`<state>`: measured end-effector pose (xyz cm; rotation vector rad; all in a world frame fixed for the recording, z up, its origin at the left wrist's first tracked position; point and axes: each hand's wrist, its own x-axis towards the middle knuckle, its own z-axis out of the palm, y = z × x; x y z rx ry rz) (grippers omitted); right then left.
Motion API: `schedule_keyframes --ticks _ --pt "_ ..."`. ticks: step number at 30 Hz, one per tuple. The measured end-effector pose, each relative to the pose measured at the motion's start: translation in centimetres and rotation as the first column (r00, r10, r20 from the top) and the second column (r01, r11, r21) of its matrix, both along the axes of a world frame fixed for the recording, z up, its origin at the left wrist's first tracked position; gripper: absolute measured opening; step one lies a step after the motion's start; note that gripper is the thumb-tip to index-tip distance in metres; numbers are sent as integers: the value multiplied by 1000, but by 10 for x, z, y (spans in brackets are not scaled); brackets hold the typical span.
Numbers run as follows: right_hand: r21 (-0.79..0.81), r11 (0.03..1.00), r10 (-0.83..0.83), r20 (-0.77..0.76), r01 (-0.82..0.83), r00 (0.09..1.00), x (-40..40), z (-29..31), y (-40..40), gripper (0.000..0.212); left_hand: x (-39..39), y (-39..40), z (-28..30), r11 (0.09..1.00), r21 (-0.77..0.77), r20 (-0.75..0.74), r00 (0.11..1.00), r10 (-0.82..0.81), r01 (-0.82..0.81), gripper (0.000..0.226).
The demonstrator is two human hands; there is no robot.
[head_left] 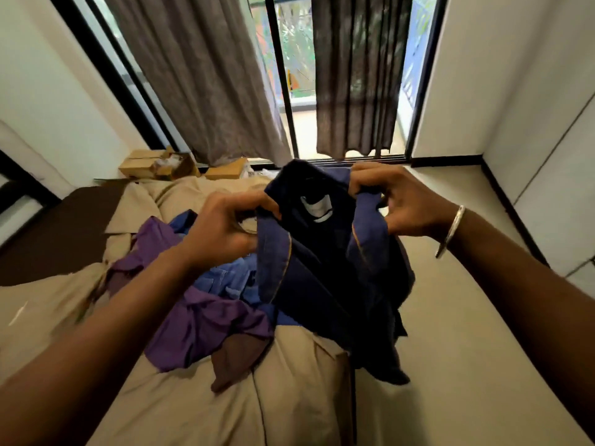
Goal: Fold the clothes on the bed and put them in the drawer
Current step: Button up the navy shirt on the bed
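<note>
Navy cloth bunched in both fists: left hand [225, 225] grips one side of the collar, fingers curled round the fabric; right hand [399, 201] pinches the other side, a metal bangle [452, 228] on that wrist. Between them hangs the dark navy shirt [325, 284], neck label facing the camera, held up off the bed [289, 397], its tail drooping past the bed's near right corner.

Handling, as judged: soft, limp, light; drapes freely, no stiffness beyond the collar and the piped front edges. Not slippery-looking. Best holds are the shoulder seams just outside the collar, so the body hangs square for folding.

Behind the navy shirt, on the bed: a purple garment [199, 320] and a blue garment [225, 278], heaped, touching each other. Tan bedcover bare toward the camera from the heap, looks like enough room to lay the shirt flat there.

Right of the bed, open floor [467, 333] runs to the wall. Bed's right edge lies directly under the shirt; the tail could slide off. Cardboard boxes [154, 167] beyond the bed, by the curtains [206, 75]. No drawer in view.
</note>
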<state>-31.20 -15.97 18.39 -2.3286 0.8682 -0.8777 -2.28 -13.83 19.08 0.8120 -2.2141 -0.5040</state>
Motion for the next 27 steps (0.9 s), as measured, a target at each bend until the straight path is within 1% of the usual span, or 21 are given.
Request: schedule_keyframes --ticks 2,3,4,5,6,7,8,9,11,12,14,15,18,19,21,22,23,24,26,27 --pt "69 993 -103 72 98 992 30 -12 6 22 24 1 -21 989 138 -184 983 -20 46 13" --pt "102 983 -167 147 153 975 45 -17 10 22 36 0 -29 977 197 -258 966 -23 76 14" --pt "124 965 -252 204 230 946 57 -18 13 30 42 -1 -32 961 253 -314 949 -24 108 17" --pt "182 941 -326 258 285 910 73 -17 18 46 48 -2 -33 940 312 -357 934 -15 134 22" --pt "188 930 -361 310 316 879 85 -15 24 53 51 -3 -31 918 363 -396 918 -3 160 25" --pt "158 916 -400 335 368 853 97 -12 28 45 55 -4 -32 900 380 -446 895 -25 214 26" --pt "117 917 -398 351 382 848 108 -8 31 31 57 -4 -33 890 365 -486 871 -68 273 26" --pt "139 917 -399 370 374 839 119 -5 34 25 58 -3 -37 890 336 -492 863 -112 307 27" --pt "132 915 -402 378 381 834 135 -7 39 27 61 2 -47 912 278 -456 877 -151 302 30" --pt "107 923 -383 366 370 848 141 -6 41 25 59 6 -51 914 268 -456 876 -159 305 32" --pt "61 936 -347 315 346 883 148 -8 45 13 55 16 -61 899 276 -486 857 -174 339 30" --pt "42 937 -343 305 347 888 152 -5 49 13 52 22 -62 895 277 -494 851 -178 348 30" --pt "-38 911 -385 281 411 879 161 5 59 13 47 40 -62 898 304 -490 861 -138 318 37" --pt "-36 900 -408 286 435 867 167 9 64 12 46 43 -60 902 311 -492 863 -118 300 39" --pt "-44 904 -396 283 425 873 176 14 74 11 44 55 -53 927 305 -513 858 -32 217 39" --pt "-56 908 -385 283 415 879 178 11 80 12 44 61 -52 942 288 -524 852 7 170 38" --pt "-68 910 -374 288 409 881 181 9 86 19 45 65 -53 957 261 -534 845 35 125 37" --pt "-74 915 -357 309 397 882 181 4 91 31 47 69 -56 969 232 -543 838 55 86 37" --pt "-76 910 -341 420 407 841 184 -18 111 58 52 75 -68 985 170 -564 822 75 27 40" --pt "-109 874 -372 474 473 798 187 -34 125 65 55 77 -74 990 144 -568 818 90 -10 42"
